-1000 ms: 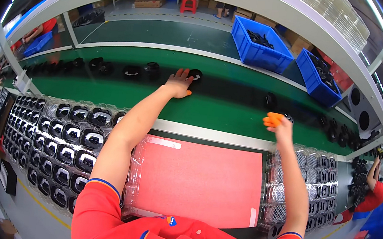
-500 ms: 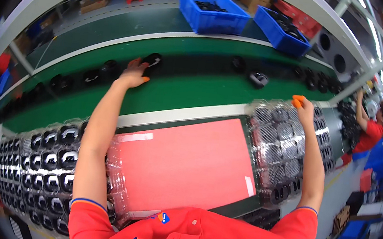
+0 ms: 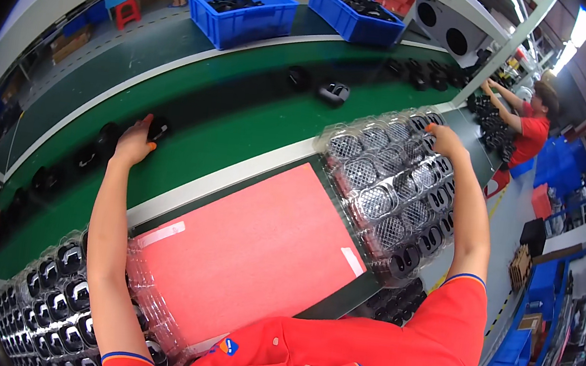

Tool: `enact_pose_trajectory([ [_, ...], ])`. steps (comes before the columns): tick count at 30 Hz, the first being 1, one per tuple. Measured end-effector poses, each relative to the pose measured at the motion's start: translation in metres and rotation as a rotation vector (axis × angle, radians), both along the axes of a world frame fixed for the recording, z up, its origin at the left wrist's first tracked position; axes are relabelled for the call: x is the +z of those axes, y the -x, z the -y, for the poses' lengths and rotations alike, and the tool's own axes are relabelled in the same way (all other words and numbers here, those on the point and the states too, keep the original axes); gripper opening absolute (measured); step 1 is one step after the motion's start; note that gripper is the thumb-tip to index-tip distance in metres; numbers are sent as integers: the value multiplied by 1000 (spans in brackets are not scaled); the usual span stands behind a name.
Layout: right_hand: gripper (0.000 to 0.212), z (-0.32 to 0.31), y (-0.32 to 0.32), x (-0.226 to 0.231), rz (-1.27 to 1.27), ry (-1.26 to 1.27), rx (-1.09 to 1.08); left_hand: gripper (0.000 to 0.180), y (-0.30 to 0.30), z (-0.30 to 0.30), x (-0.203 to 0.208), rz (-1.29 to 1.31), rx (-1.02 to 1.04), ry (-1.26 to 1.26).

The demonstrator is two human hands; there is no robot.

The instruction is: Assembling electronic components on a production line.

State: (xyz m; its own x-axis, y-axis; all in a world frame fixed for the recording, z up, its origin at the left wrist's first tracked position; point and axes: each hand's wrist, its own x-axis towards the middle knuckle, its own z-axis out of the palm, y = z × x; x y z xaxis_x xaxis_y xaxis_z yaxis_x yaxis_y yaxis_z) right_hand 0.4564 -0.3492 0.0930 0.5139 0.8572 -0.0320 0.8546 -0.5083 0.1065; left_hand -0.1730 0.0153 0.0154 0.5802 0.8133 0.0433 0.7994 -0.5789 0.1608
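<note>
On the green conveyor belt (image 3: 242,123), my left hand (image 3: 134,143) reaches forward with fingers apart, close against a glossy black rounded part (image 3: 159,129). I cannot tell whether the fingertips touch it. Another dark part (image 3: 107,136) sits just left of that hand. My right hand (image 3: 448,141) has its fingers drawn together at the far right corner of a clear plastic tray (image 3: 381,168); what they pinch, if anything, is hidden. Black parts fill the tray's right and near pockets, while others show a mesh pattern. Orange covers show on fingers of both hands.
A pink sheet (image 3: 249,250) lies before me. More trays of black parts (image 3: 55,300) stand at left. Beyond the belt are blue bins (image 3: 243,22) of dark parts. A grey-topped part (image 3: 334,92) rides the belt. A co-worker (image 3: 534,127) works at right.
The view has swung right, shifting the scene leftward in the picture. My left hand stays by the black part on the belt; my right hand stays at the tray's far right corner.
</note>
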Motion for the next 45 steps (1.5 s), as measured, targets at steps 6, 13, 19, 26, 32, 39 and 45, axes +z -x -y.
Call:
enact_pose_trajectory([
  [6, 100, 47, 15, -1, -420, 84, 58, 86, 7, 15, 15, 19, 171, 74],
  [13, 98, 109, 85, -19, -208, -22, 90, 74, 9, -9, 17, 491, 257, 20],
  [19, 33, 97, 68, -20, -391, -463, 209, 43, 16, 10, 62, 1519, 300, 733],
  [26, 24, -41, 171, -6, -1555, -1101, -113, 37, -16, 60, 66, 1889, 122, 1056],
  [32, 23, -168, 343, -41, -2107, -567, 53, 36, -14, 56, 18, 1641, 323, 1277],
  [39, 32, -236, 454, -99, -2116, -650, 41, 57, -18, 68, 26, 1139, 369, 737],
  [45, 41, -227, 456, -99, -2330, -582, 225, 68, -23, 70, 9, 1010, 184, 451],
])
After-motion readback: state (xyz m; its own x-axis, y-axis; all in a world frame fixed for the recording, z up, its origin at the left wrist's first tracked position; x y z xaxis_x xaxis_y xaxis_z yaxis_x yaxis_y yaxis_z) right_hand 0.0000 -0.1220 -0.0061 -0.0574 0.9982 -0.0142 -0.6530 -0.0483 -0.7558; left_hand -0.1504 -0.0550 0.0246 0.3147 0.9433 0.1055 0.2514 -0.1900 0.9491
